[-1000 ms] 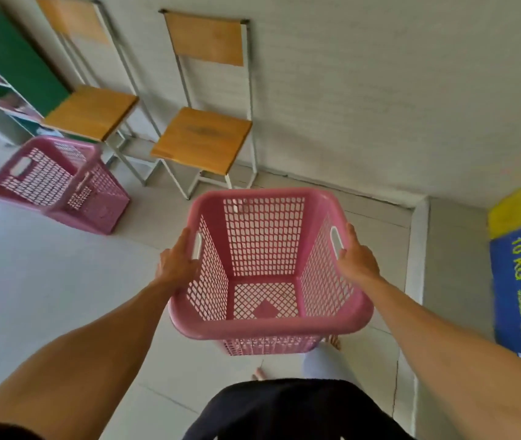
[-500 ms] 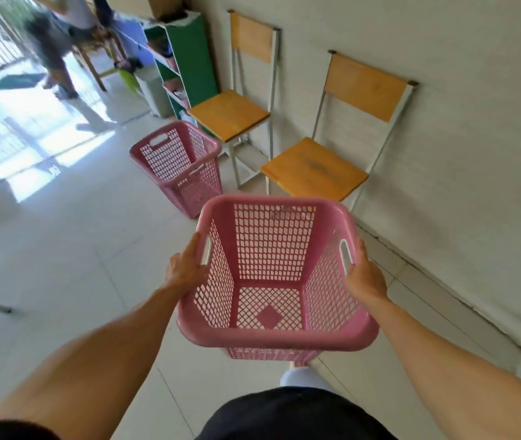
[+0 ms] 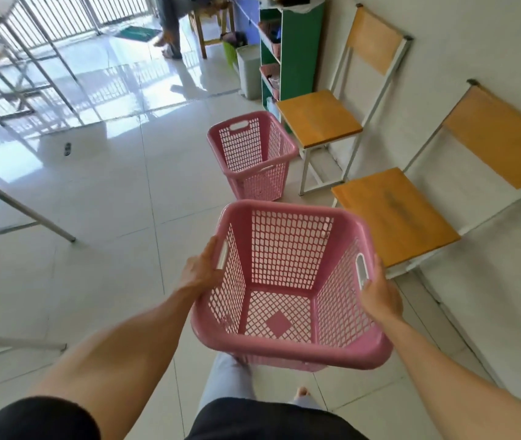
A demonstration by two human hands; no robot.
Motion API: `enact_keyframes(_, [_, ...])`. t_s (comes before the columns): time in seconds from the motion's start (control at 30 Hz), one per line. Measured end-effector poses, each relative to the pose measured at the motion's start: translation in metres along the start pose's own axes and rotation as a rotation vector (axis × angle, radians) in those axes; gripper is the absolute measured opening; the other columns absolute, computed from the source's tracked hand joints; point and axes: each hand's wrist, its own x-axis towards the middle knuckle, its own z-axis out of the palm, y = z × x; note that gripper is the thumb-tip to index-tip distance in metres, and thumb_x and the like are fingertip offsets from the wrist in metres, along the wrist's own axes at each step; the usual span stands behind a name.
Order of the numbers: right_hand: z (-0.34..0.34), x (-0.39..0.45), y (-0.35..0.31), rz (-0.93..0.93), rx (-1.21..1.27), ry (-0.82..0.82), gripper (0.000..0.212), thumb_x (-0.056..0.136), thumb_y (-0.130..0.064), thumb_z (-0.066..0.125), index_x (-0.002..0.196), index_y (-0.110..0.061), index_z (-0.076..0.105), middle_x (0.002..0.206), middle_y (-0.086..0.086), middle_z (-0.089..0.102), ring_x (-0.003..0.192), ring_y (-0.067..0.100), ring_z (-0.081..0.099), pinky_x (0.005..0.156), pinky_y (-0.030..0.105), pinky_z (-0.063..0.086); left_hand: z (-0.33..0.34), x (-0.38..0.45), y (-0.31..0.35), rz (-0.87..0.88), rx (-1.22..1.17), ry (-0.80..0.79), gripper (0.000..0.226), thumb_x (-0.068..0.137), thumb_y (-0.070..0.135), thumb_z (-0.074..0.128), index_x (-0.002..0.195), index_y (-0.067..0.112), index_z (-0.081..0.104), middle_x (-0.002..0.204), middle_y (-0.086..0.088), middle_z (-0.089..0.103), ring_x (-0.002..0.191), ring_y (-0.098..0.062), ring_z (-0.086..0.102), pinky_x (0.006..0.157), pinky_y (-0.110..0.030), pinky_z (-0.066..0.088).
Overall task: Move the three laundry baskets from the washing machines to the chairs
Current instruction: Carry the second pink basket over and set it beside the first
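Two hands, left (image 3: 200,274) and right (image 3: 379,295), each grip closed on the pink basket (image 3: 287,344) mid-air beside the nearer chair (image 3: 392,214).

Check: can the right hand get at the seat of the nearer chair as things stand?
Probably not by itself. The right hand is closed on the carried basket, as is the left hand. The nearer chair's seat is bare and beside the basket, so nothing blocks setting the basket there.

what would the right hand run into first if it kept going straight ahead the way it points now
Probably the near chair: the right hand, gripping the held basket, points toward its seat edge. Depth is unclear.
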Motion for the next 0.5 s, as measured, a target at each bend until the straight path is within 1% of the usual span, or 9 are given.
enact_keyframes(0.1, [0.004,0.028,-0.029,-0.001,-0.016,0.002,0.071,0.102,-0.021,0.045,0.155,-0.038,0.001,0.074,0.004,0.058,0.052,0.021,0.063,0.041,0.029,0.05,-0.009,0.035,-0.005,-0.022,-0.047,-0.039,0.098,0.079,0.026,0.072,0.153,0.046,0.011,0.122,-0.015,0.065,0.095,-0.028,0.068,0.085,-0.042,0.06])
enact_keyframes(0.17, [0.008,0.047,-0.051,0.007,-0.025,0.02,0.069,0.102,-0.022,0.046,0.155,-0.038,0.005,0.073,0.005,0.058,0.051,0.02,0.061,0.038,0.026,0.046,-0.016,0.064,-0.007,-0.025,-0.08,-0.062,0.098,0.08,0.026,0.073,0.153,0.046,0.011,0.121,-0.014,0.064,0.093,-0.028,0.068,0.082,-0.042,0.061])
enact_keyframes(0.23, [0.013,0.066,-0.073,0.022,-0.015,0.031,0.07,0.101,-0.022,0.047,0.155,-0.039,0.007,0.078,0.008,0.062,0.053,0.02,0.061,0.038,0.025,0.041,-0.026,0.097,-0.008,-0.012,-0.091,-0.076,0.099,0.08,0.026,0.074,0.153,0.047,0.009,0.123,-0.014,0.064,0.094,-0.027,0.068,0.081,-0.041,0.061])
enact_keyframes(0.27, [0.016,0.074,-0.082,0.039,0.001,0.027,0.07,0.101,-0.021,0.047,0.155,-0.04,0.006,0.083,0.011,0.063,0.055,0.022,0.063,0.038,0.026,0.043,-0.032,0.114,-0.007,-0.01,-0.085,-0.089,0.101,0.079,0.026,0.074,0.153,0.048,0.009,0.124,-0.014,0.063,0.095,-0.028,0.068,0.083,-0.041,0.061])
enact_keyframes(0.33, [0.02,0.087,-0.101,0.084,0.035,0.018,0.068,0.103,-0.02,0.044,0.154,-0.042,0.005,0.087,0.014,0.062,0.055,0.026,0.067,0.039,0.032,0.052,-0.047,0.147,-0.005,-0.001,-0.073,-0.127,0.103,0.078,0.025,0.075,0.152,0.049,0.008,0.127,-0.014,0.061,0.096,-0.028,0.066,0.084,-0.041,0.061])
enact_keyframes(0.37, [0.023,0.091,-0.11,0.108,0.045,0.025,0.067,0.103,-0.02,0.042,0.154,-0.042,0.005,0.088,0.014,0.062,0.054,0.026,0.067,0.04,0.033,0.053,-0.054,0.163,-0.004,0.015,-0.067,-0.15,0.103,0.078,0.024,0.076,0.152,0.05,0.008,0.126,-0.013,0.06,0.094,-0.026,0.065,0.082,-0.039,0.06])
enact_keyframes(0.43, [0.03,0.096,-0.122,0.155,0.067,0.06,0.065,0.103,-0.022,0.043,0.155,-0.04,0.008,0.093,0.013,0.062,0.051,0.023,0.065,0.038,0.03,0.051,-0.067,0.19,-0.001,0.05,-0.041,-0.186,0.104,0.079,0.022,0.075,0.152,0.051,0.007,0.123,-0.014,0.06,0.087,-0.023,0.062,0.075,-0.034,0.059])
enact_keyframes(0.5, [0.036,0.099,-0.133,0.203,0.079,0.079,0.063,0.104,-0.023,0.042,0.155,-0.039,0.009,0.09,0.009,0.059,0.051,0.023,0.066,0.039,0.03,0.051,-0.077,0.216,0.005,0.08,-0.013,-0.218,0.103,0.079,0.02,0.074,0.152,0.051,0.007,0.12,-0.014,0.06,0.085,-0.022,0.062,0.07,-0.032,0.059])
